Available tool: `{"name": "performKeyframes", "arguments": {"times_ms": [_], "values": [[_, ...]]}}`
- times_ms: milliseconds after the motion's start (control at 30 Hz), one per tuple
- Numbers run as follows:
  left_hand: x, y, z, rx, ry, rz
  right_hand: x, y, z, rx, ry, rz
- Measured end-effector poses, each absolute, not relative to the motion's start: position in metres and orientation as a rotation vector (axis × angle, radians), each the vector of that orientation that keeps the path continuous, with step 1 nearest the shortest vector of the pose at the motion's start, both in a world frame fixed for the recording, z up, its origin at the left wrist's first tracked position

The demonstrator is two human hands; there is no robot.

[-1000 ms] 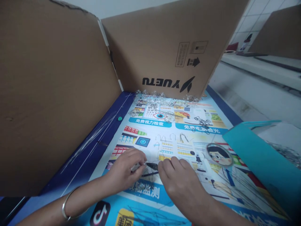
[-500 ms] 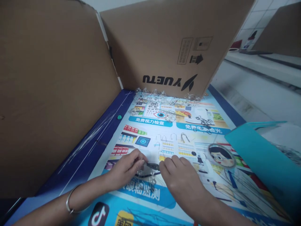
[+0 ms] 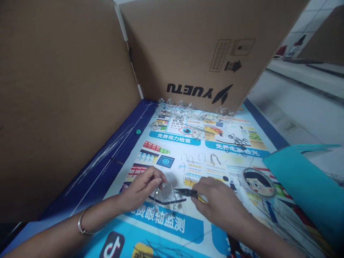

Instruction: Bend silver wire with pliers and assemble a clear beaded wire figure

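My left hand [image 3: 145, 188] pinches one end of a string of clear beads on thin wire [image 3: 156, 193], which hangs in a loop over the printed sheet. Closed around a pair of long-nose pliers [image 3: 185, 192] with a yellow handle is my right hand [image 3: 217, 200]. The plier jaws point left, close to the right side of the bead loop; whether they touch the wire I cannot tell. Just beyond the hands lie several bent wire hooks [image 3: 214, 158]. Straight dark wires [image 3: 166, 249] are scattered near the front edge.
Cardboard panels [image 3: 199, 43] stand at the left and back. Along the back panel lies a heap of clear beaded pieces [image 3: 177, 105]. Dark rings [image 3: 238, 141] sit at the back right. A teal folder-like box [image 3: 303, 186] holds wires at the right. Dark-and-red handles [image 3: 234, 245] show at the front.
My right hand with the pliers has moved right, away from my left hand, so more of the pliers and the bead loop shows. The camera view has shifted slightly.
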State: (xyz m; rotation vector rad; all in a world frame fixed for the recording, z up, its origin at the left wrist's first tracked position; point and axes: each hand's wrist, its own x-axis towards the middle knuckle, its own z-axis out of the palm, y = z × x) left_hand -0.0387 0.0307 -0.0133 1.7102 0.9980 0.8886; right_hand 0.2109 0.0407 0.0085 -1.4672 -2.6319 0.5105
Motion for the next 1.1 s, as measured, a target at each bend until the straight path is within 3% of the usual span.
{"name": "performKeyframes", "arguments": {"times_ms": [267,667,1100], "values": [[-0.037,0.029,-0.012,1.755,0.973,0.88,0.203,0.043,0.009,-1.44,-2.571,0.743],[-0.032,0.019,0.001,1.793,1.26,0.821,0.201,0.027,0.0,-1.131,-2.508,-0.046],[-0.03,0.021,0.002,2.21,1.21,0.951,0.2,0.023,0.006,-1.101,-2.562,-0.393]]}}
